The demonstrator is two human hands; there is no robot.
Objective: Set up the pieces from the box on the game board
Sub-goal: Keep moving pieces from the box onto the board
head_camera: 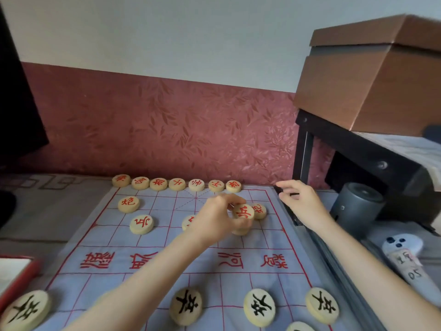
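Observation:
A grey cloth game board [152, 261] with red grid lines lies on the table. My left hand [214, 220] reaches over its far half and grips a round wooden piece with a red character [244, 211], with another piece just beneath it. My right hand [301, 201] rests open at the board's far right edge, fingers spread, holding nothing. A row of red-lettered pieces [176, 183] lines the far edge. More red pieces [128, 204] [141, 224] [259, 210] sit behind. Black-lettered pieces [186, 305] [259, 306] [322, 304] stand near me.
A red-rimmed box [18, 278] shows at the left edge. A brown cardboard box [372, 75] sits on a black stand [358, 149] at the right. A dark cylinder [355, 206] and a white controller [403, 261] lie right of the board. A patterned red wall stands behind.

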